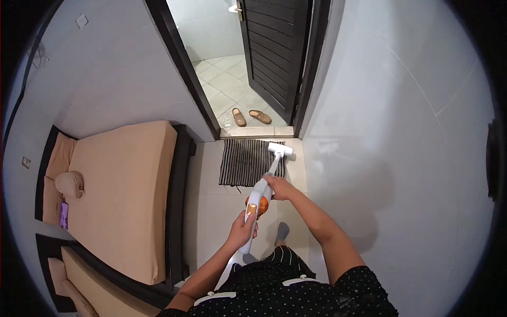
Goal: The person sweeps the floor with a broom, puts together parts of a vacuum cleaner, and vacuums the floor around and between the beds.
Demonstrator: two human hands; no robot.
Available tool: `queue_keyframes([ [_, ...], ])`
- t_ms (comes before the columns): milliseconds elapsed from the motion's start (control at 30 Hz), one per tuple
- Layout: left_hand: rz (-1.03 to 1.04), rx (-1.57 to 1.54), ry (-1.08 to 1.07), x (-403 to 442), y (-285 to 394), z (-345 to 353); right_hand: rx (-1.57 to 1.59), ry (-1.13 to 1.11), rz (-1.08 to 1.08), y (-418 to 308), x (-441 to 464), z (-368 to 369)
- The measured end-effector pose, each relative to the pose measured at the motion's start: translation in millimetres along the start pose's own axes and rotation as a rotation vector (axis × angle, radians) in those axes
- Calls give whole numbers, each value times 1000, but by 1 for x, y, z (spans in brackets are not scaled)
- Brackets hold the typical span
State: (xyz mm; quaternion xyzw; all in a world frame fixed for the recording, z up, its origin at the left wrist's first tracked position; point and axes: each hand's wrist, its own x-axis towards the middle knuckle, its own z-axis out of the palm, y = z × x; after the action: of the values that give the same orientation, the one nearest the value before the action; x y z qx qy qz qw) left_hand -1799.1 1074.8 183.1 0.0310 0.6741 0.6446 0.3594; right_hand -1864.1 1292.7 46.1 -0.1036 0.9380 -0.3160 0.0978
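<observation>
A white stick vacuum cleaner (259, 190) with an orange dust cup slants away from my body towards the doorway. My left hand (242, 231) is wrapped round its handle at the near end. Further up, my right hand (280, 187) grips the body where it meets the tube. The white floor head (280, 149) rests over the far right corner of a black-and-grey striped mat (240, 164). Some of the fingers on both hands are hidden behind the vacuum cleaner.
A bed (116, 185) with a dark frame stands to the left, with another bed (100, 280) below it. Ahead, a dark door (277, 53) opens onto a tiled room with brown slippers (260, 116) behind a raised sill (256, 132). A grey wall (412, 158) rises close on the right.
</observation>
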Motion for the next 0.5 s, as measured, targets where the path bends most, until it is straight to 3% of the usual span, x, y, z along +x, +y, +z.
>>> queue_keyframes([
  [167, -29, -49, -1, 7, 8, 10, -19, -101, 9, 2, -3, -7],
  [267, -74, -50, -8, -4, 7, 12, 25, 32, -42, -3, -18, 4],
  [500, -115, -33, -20, -55, -3, -4, 71, 54, -26, -33, -47, 38],
])
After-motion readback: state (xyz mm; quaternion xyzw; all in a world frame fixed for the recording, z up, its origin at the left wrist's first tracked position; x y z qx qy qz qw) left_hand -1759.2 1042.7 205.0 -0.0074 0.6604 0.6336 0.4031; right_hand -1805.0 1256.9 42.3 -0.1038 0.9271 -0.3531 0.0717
